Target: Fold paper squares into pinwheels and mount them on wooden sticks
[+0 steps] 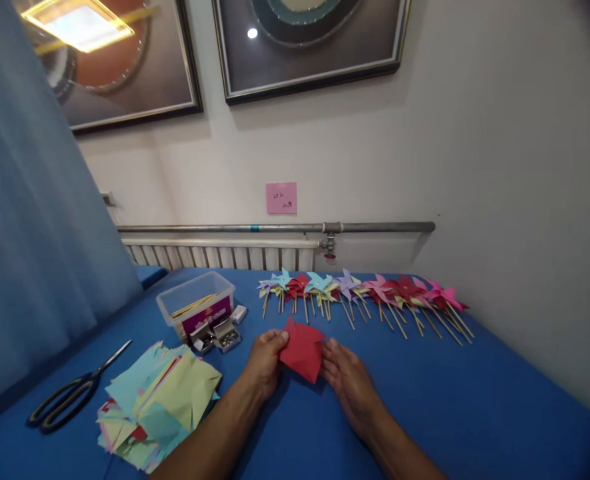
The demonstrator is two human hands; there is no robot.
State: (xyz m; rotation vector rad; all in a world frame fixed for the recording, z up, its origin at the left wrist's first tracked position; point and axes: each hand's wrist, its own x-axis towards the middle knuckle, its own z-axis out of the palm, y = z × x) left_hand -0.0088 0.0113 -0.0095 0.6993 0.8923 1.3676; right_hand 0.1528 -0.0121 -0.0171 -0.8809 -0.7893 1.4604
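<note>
A red paper square point(302, 352) with slit, loose corners is held above the blue table, in front of me. My left hand point(267, 360) pinches its left edge, with the thumb on top and the fingers beneath. At its right edge is my right hand point(345, 377), with the thumb by the upper right corner and the fingers against the side; the fingertips are partly hidden. Left of my hands lies a pile of coloured paper sheets point(179, 393), yellow, light blue, pink and red. Finished paper pinwheels point(347, 285) on sticks lie in a row along the table's back.
Black-handled scissors point(75, 397) lie at the left. A clear plastic box point(195, 297) holds wooden sticks point(193, 305). Beside it stand small open boxes of metal pins point(226, 335) and a small white box point(238, 314). A blue curtain point(39, 220) hangs left; a radiator point(225, 255) lines the wall.
</note>
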